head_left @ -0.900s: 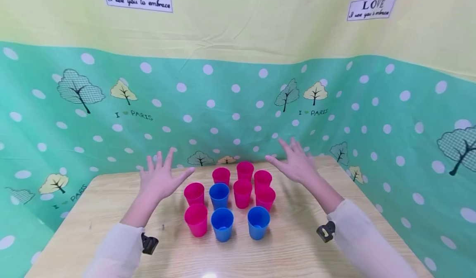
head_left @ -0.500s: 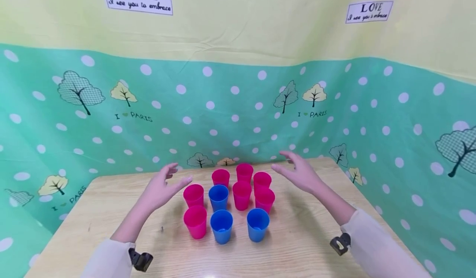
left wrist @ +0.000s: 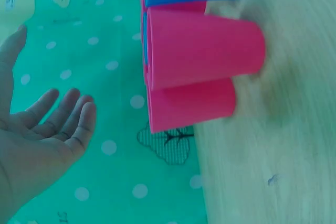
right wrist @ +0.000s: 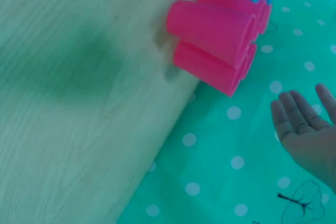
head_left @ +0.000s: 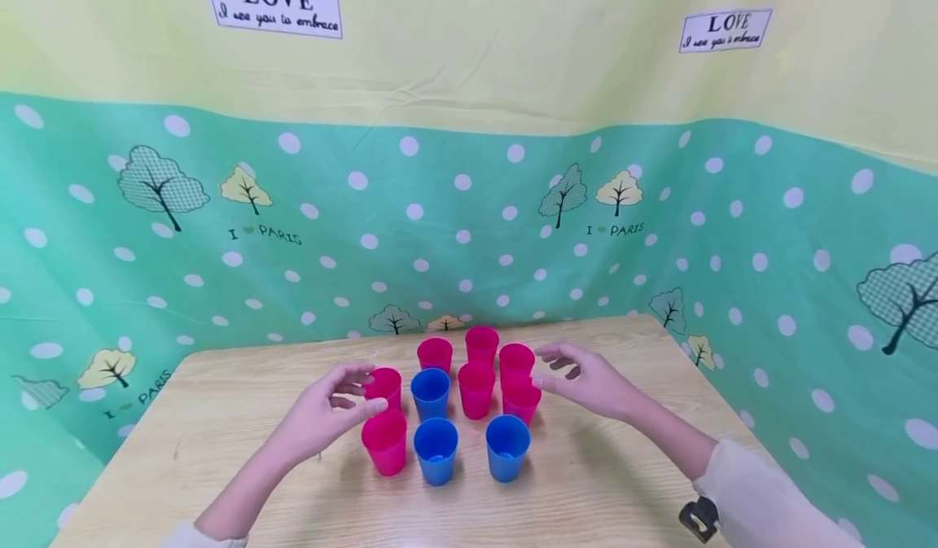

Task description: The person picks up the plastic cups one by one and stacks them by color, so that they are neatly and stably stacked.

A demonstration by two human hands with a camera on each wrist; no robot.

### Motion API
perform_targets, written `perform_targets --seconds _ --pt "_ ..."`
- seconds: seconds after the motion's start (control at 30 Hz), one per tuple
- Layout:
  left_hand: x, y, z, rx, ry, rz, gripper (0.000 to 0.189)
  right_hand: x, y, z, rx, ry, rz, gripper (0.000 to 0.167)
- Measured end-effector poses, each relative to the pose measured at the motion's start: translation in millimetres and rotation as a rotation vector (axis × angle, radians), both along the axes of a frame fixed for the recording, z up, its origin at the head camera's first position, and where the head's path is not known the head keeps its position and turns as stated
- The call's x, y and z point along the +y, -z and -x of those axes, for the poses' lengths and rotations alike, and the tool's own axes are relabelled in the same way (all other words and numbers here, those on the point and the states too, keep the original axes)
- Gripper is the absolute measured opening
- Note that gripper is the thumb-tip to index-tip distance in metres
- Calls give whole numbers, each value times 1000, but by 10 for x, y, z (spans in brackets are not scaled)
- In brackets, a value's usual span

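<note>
Loosely bent fingers (left wrist: 63,119) of the left hand (head_left: 326,414) stand apart from its thumb, near the leftmost two of seven pink cups (head_left: 384,446). At the right of the cluster, the right hand (head_left: 595,381) hangs beside other pink cups, its thumb and fingers also apart. Three blue cups (head_left: 436,454) stand upright among them, two in the near row, on the wooden surface (head_left: 579,495). Green polka-dot cloth (head_left: 440,251) hangs beyond the far edge.

A pale wood-grained table (head_left: 601,491) lies before a hanging fabric backdrop (head_left: 440,165), yellow above, green with white dots below. Two white rectangular "LOVE" labels (head_left: 274,6) mark the yellow; checked green trees (head_left: 161,183) and yellow-crowned trees (head_left: 619,188) decorate the green.
</note>
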State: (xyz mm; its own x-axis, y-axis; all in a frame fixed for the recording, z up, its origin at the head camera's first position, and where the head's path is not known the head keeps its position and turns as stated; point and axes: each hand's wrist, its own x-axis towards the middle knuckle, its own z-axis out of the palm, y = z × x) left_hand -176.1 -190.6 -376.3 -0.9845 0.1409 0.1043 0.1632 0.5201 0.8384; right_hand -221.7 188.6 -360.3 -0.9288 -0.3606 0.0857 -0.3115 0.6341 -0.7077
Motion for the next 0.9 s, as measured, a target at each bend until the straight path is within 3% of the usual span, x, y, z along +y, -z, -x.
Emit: perform_targets --seconds 0.17,0.5,0.67,0.9 --pt "129 58 -130 -65 35 -7 59 -24 108 -109 -49 -80 -14 54" --pt "332 163 -263 -47 141 14 56 -60 239 -184 -59 -183 -60 50" --pt "390 216 -325 -32 142 23 56 -63 311 -195 -82 -214 -51 50" --pt "460 227 -390 -106 103 11 60 -50 373 -224 -89 -228 -34 51"
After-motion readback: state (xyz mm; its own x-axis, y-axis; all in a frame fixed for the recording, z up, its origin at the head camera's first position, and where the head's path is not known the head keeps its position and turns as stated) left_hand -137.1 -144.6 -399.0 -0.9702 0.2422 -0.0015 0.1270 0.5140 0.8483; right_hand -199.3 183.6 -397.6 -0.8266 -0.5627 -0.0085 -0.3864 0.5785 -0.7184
